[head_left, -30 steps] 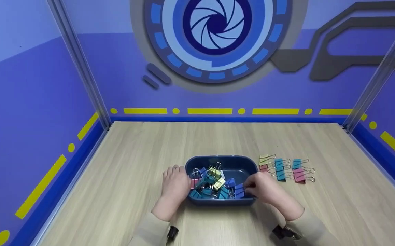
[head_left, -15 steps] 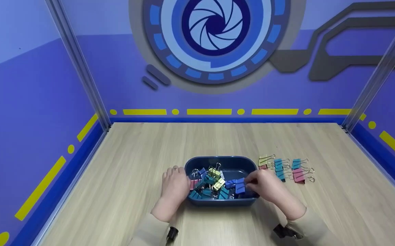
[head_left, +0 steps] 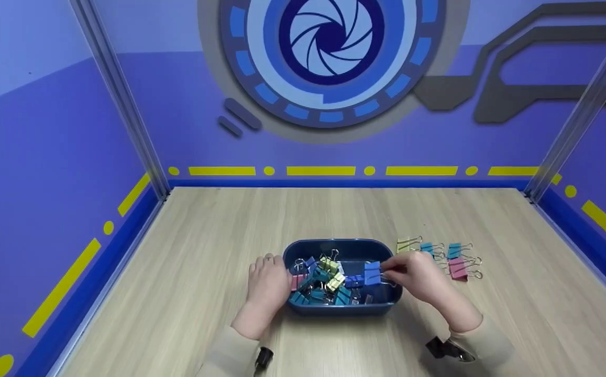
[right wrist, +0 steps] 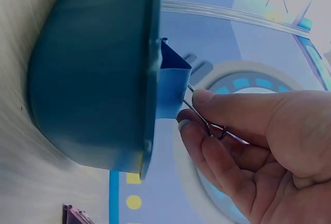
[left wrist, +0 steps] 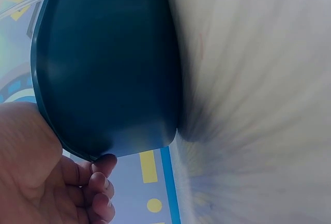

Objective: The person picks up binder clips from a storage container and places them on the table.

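Note:
My right hand [head_left: 419, 273] pinches a blue binder clip [head_left: 372, 273] by its wire handles, over the right end of the dark blue container [head_left: 342, 310]. In the right wrist view the clip [right wrist: 175, 87] shows above the rim, its handles between thumb and fingers. My left hand [head_left: 270, 283] holds the container's left end. The left wrist view has curled fingers [left wrist: 103, 185] at the rim, while the thumb is hidden. Inside the container lie several loose binder clips, among them a yellow one [head_left: 336, 282], a teal one [head_left: 342, 296] and another blue one [head_left: 354, 281].
Right of the container, binder clips lie in columns on the wooden table [head_left: 219, 225]: a pink one [head_left: 458, 268], a teal one [head_left: 455, 250] and a yellow one [head_left: 404, 245] among them. My right hand covers part of them. Blue panels [head_left: 177, 115] enclose the back and sides.
My right hand has lifted the blue binder clip from the container's front right corner and moved it up and slightly right. The left hand and the container stay in place.

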`<state>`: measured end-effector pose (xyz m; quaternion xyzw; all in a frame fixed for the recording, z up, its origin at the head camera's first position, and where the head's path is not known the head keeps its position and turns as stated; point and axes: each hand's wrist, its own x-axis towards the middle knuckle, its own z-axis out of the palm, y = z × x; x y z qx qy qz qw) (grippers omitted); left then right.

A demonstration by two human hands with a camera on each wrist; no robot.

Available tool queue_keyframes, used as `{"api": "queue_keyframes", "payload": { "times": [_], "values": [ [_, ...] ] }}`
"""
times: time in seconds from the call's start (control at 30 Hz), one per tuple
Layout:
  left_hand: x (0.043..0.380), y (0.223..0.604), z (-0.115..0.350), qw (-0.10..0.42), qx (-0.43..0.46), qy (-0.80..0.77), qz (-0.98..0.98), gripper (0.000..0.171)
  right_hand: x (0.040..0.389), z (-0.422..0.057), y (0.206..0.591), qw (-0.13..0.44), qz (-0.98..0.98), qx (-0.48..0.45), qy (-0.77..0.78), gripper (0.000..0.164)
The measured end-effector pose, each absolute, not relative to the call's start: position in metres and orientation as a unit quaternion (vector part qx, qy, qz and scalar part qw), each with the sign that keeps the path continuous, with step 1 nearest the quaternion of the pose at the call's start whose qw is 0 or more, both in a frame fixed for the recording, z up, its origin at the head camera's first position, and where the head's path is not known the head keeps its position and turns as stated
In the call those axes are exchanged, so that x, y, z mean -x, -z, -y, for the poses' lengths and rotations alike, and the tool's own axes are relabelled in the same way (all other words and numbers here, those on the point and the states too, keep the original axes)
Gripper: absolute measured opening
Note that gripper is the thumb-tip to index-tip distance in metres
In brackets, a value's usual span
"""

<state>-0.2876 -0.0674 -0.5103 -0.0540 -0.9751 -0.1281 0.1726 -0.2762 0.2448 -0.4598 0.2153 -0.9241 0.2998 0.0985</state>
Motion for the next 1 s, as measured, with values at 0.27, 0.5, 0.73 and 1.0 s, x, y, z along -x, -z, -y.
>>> {"api": "queue_keyframes", "payload": {
  "times": [0.27, 0.5, 0.73, 1.0],
  "values": [
    [0.287, 0.51, 0.067, 0.177, 0.054, 0.127, 0.975, 0.026, 0.275, -0.253, 0.45, 0.088, 0.924, -0.195, -0.317, 0.01],
    [0.288, 0.508, 0.067, 0.162, 0.05, 0.134, 0.976, 0.024, 0.276, -0.268, 0.442, 0.081, 0.916, -0.185, -0.346, 0.013],
    [0.288, 0.508, 0.068, 0.154, 0.049, 0.136, 0.978, 0.028, 0.28, -0.293, 0.436, 0.076, 0.919, -0.167, -0.348, 0.011],
    [0.289, 0.51, 0.068, 0.163, 0.051, 0.139, 0.975, 0.026, 0.287, -0.324, 0.439, 0.04, 0.922, -0.145, -0.357, 0.015]
  ]
}}
